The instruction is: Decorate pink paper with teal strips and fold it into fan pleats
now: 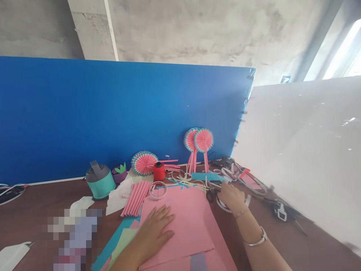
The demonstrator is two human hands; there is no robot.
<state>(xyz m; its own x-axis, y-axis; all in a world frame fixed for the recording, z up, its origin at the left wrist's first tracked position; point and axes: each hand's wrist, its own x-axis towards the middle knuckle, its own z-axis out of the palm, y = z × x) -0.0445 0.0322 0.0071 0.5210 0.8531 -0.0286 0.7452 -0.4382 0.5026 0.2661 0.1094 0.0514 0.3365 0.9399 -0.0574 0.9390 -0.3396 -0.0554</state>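
My left hand (155, 235) lies flat with fingers spread on a stack of pink paper sheets (188, 222). To the right of the stack, my right hand (232, 196) reaches down among loose paper strips (222, 206), its fingers curled; what they hold, if anything, is hidden. Beside those fingers is a dark ring-shaped object (210, 195), perhaps a scissors handle. A roll of clear tape (158, 190) rests at the stack's far left corner. Pleated pink paper (137, 198) lies left of it. Green (124, 241) and blue sheets (113, 241) stick out at the stack's left side.
Behind stand a red thread spool (159, 172), a pink paper rosette (144, 163) and two rosettes on sticks (203, 140) against a blue partition (113, 113). A teal container (100, 183) and a purple pot (120, 175) are left. A glue gun (280, 210) lies right.
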